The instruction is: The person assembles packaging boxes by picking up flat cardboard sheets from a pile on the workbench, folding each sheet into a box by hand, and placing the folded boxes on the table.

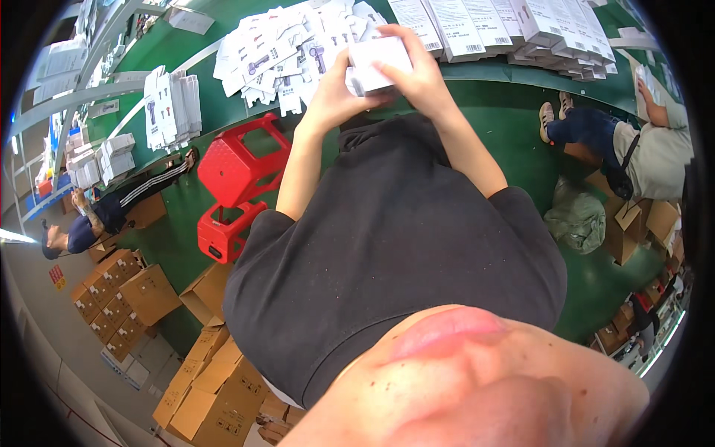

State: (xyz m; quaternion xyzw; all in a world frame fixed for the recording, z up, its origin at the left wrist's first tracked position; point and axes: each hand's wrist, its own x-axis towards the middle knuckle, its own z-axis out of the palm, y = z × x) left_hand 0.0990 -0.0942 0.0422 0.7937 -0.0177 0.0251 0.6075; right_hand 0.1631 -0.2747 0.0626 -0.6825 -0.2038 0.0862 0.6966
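"Face (462, 372) nearest in the head view, then black shirt (402, 223). What's held?"

"White box (381, 63), left hand (339, 97) and right hand (421, 74) clamped round it, at the table's (211, 91) near edge."

"Writing?"

"Probably washed out there; flat cartons (275, 56) show tool pictures, stacked boxes (477, 30) barcodes."

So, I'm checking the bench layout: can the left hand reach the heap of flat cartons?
Probably yes: the left hand is close beside the heap of flat cartons, with nothing seen between, though it helps hold the white box.
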